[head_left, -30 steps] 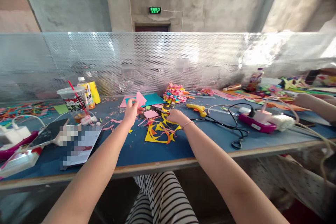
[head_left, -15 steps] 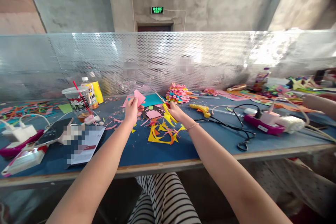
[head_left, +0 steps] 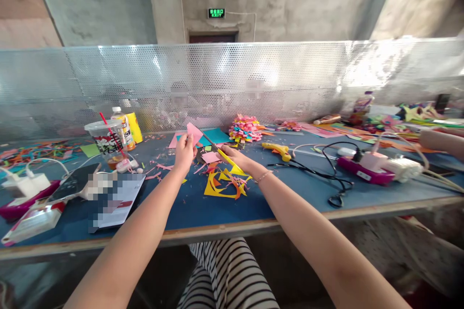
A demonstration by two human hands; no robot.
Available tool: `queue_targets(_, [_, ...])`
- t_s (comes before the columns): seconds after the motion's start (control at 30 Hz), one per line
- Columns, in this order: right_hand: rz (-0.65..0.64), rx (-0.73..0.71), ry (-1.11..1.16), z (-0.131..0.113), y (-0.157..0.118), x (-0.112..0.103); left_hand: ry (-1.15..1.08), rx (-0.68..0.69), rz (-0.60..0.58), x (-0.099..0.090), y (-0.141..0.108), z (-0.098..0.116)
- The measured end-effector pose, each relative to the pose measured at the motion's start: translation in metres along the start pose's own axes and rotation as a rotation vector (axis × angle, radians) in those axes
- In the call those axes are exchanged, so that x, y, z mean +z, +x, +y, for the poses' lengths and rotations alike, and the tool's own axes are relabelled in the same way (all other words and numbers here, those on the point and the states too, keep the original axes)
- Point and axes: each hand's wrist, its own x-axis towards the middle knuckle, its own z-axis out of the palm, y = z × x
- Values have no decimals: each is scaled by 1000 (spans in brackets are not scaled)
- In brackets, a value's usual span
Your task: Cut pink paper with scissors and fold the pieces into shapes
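Observation:
My left hand [head_left: 185, 150] pinches a piece of pink paper [head_left: 195, 133], held up above the table. In my right hand [head_left: 237, 158] is a pair of scissors [head_left: 224, 155] with yellow handles, its blades pointing up and left toward the edge of the pink paper. From this view I cannot tell whether the blades touch the paper. Below the hands lie a pink paper square [head_left: 210, 157] and yellow paper offcuts [head_left: 217, 188] mixed with orange and pink strips. Behind them is a blue paper sheet [head_left: 216, 136]. A multicoloured paper flower ball [head_left: 245, 128] stands just beyond my right hand.
A yellow glue gun [head_left: 277, 150] with a black cord lies to the right, near a purple power strip [head_left: 364, 172]. On the left are a drink cup [head_left: 107, 142], a bottle [head_left: 119, 117] and a tablet [head_left: 121, 200]. Another person's hand [head_left: 440, 140] is at far right.
My right hand has moved slightly left and down, bringing the scissors' blades closer to the pink paper. My left hand still holds the paper, turned a little.

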Motion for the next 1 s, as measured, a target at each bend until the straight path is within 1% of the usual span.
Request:
queue_targets(0.1, [-57, 10, 56, -6, -2, 1, -15, 2, -33, 4, -1, 1])
queue_targets(0.2, [-61, 40, 79, -10, -3, 2, -10, -14, -86, 6, -4, 3])
queue_targets(0.3, [-54, 42, 98, -11, -5, 3, -6, -24, -110, 7, -5, 5])
queue_targets(0.43, [-45, 33, 106, -9, -4, 3, 16, -36, -104, 7, -5, 5])
queue_targets(0.67, [-52, 20, 76, -6, -2, 3, 7, -18, -107, 6, -3, 4])
queue_targets(1.0, [-29, -60, 117, -3, 1, 6, -35, -34, -95, 6, -1, 4])
